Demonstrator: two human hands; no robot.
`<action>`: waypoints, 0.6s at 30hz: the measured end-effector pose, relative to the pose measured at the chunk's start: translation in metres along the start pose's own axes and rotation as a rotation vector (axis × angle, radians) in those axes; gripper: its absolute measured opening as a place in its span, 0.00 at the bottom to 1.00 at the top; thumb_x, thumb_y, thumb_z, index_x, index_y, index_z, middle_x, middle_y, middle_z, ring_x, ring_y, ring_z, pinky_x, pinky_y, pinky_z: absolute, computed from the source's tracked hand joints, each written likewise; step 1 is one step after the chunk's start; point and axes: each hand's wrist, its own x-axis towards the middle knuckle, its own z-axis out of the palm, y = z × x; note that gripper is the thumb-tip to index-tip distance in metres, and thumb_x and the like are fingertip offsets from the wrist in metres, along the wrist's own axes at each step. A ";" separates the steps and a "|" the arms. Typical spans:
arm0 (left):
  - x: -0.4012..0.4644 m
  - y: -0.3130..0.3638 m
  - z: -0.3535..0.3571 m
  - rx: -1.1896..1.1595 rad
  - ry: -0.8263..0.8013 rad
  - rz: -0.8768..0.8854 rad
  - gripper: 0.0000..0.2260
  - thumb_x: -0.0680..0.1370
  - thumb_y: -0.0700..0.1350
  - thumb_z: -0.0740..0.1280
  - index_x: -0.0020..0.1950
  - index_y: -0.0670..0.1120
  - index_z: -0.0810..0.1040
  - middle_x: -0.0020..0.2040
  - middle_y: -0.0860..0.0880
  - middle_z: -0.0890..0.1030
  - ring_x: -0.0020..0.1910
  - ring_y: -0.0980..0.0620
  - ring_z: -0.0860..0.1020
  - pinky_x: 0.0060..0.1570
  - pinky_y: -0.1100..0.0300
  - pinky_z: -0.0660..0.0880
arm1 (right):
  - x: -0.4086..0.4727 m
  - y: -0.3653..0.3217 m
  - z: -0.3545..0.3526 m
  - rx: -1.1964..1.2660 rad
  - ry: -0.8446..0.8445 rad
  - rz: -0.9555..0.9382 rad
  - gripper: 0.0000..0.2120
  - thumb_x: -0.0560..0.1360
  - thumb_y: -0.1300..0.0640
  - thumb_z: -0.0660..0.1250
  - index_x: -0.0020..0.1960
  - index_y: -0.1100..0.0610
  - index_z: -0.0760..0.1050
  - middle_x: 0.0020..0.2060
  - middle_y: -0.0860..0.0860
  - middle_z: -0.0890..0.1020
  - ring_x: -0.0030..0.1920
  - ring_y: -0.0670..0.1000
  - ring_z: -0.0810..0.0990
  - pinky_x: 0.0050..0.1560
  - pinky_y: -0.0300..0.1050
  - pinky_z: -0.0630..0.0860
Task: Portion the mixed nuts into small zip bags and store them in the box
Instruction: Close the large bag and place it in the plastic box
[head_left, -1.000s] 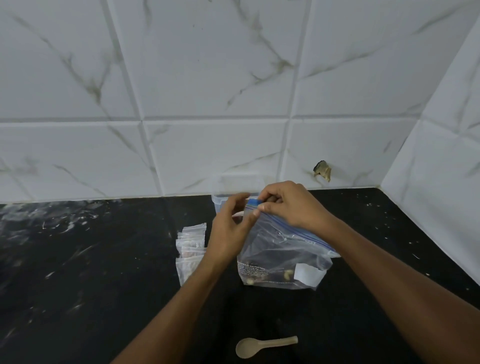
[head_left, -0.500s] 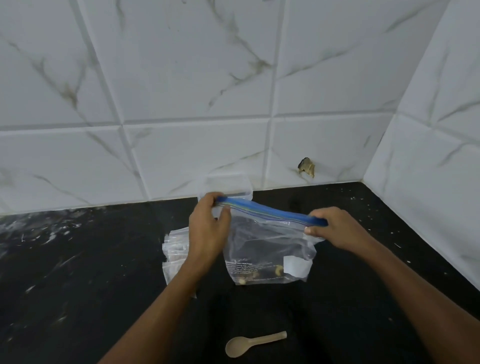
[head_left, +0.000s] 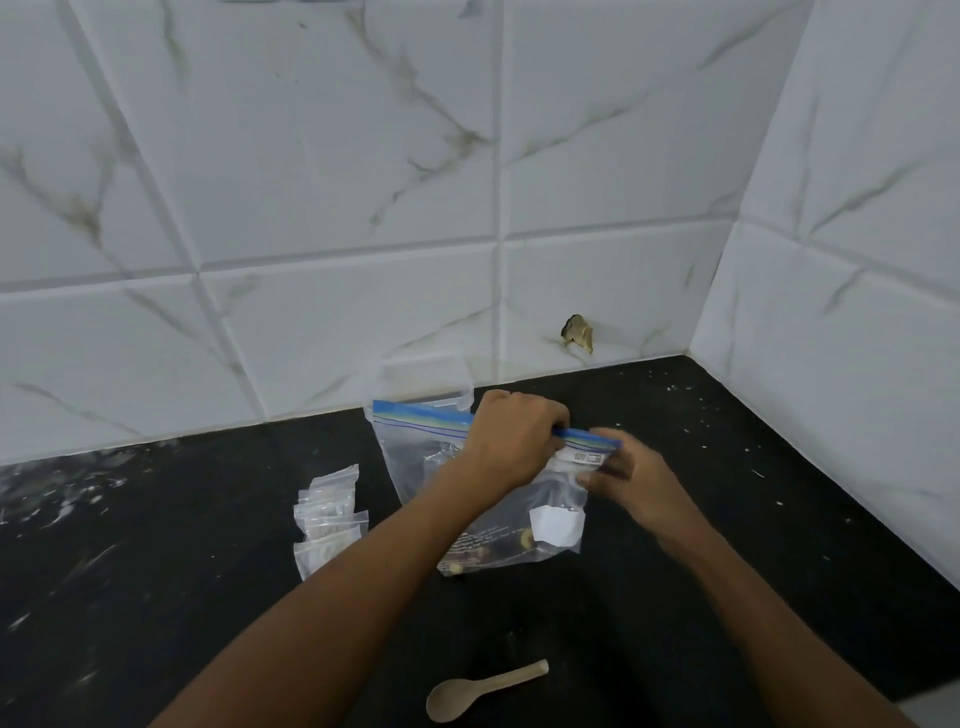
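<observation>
I see the big bag (head_left: 415, 467) upright mid-desk (head_left: 156, 571). My left grip (head_left: 511, 444) pinches its blue seal; my right grip (head_left: 618, 480) pinches the seal's end at 3 o'clock. Small bags (head_left: 330, 519) lie at 9 o'clock, box (head_left: 421, 382) at 12, spoon (head_left: 480, 691) at 6.

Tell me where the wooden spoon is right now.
In the head view, the wooden spoon lies on the black counter near the bottom edge, between the person's forearms and in front of the big zip bag.
</observation>
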 end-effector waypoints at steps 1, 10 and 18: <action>0.001 0.000 -0.001 -0.012 -0.007 -0.005 0.06 0.80 0.49 0.65 0.54 0.51 0.79 0.49 0.50 0.83 0.48 0.51 0.80 0.58 0.51 0.73 | -0.002 0.011 0.005 0.028 -0.050 0.036 0.24 0.70 0.61 0.75 0.63 0.50 0.72 0.57 0.46 0.81 0.58 0.47 0.80 0.58 0.45 0.78; 0.004 0.013 -0.010 -0.011 -0.038 0.022 0.09 0.81 0.51 0.64 0.57 0.51 0.81 0.51 0.50 0.84 0.48 0.53 0.80 0.57 0.53 0.74 | 0.009 0.058 0.046 -0.383 0.060 0.103 0.02 0.75 0.55 0.69 0.46 0.53 0.77 0.40 0.47 0.80 0.41 0.43 0.78 0.38 0.35 0.69; 0.007 0.003 -0.035 -0.157 0.120 -0.080 0.07 0.79 0.49 0.68 0.51 0.49 0.83 0.47 0.51 0.85 0.46 0.51 0.80 0.51 0.55 0.74 | 0.000 0.085 0.041 -0.403 0.048 0.153 0.13 0.74 0.55 0.71 0.58 0.56 0.78 0.46 0.48 0.80 0.45 0.45 0.79 0.39 0.34 0.70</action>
